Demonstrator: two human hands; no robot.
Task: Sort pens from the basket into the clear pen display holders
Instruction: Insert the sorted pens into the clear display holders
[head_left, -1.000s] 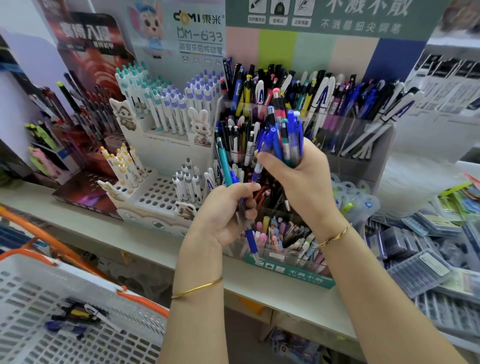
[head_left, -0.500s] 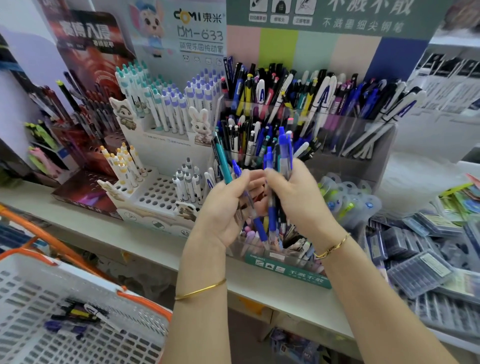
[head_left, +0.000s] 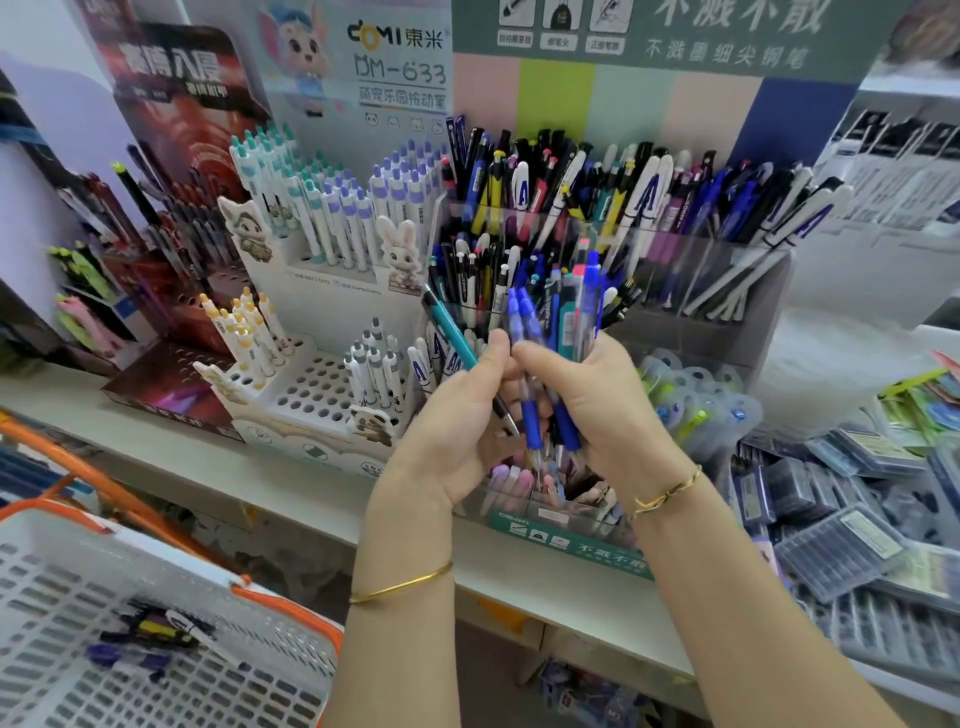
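- Now that the two hands have come together, the left hand (head_left: 452, 421) pinches a single teal pen (head_left: 451, 332), its fingers (head_left: 491, 353) curled round the barrel and its thumb touching the right hand's thumb.
- The right hand (head_left: 608, 415) grips a bundle of blue pens (head_left: 550, 332), caps up and tips hanging below the fingers.
- A second ago this bundle was held higher, level with the holder's middle row; it has dropped to meet the left hand.
- The blue pen the left hand then held beside the teal one seems to have joined the bundle, so this looks like sorting by kind before placing.
- Just behind the fingers stands the clear pen display holder (head_left: 701, 270), its compartments already crowded; nothing from either hand is in it yet.
- Below the fingers runs the shelf (head_left: 218, 467).
- Well apart, down to the left of the left wrist, the basket (head_left: 62, 623) holds a few loose pens (head_left: 150, 631), so sorting is not finished.
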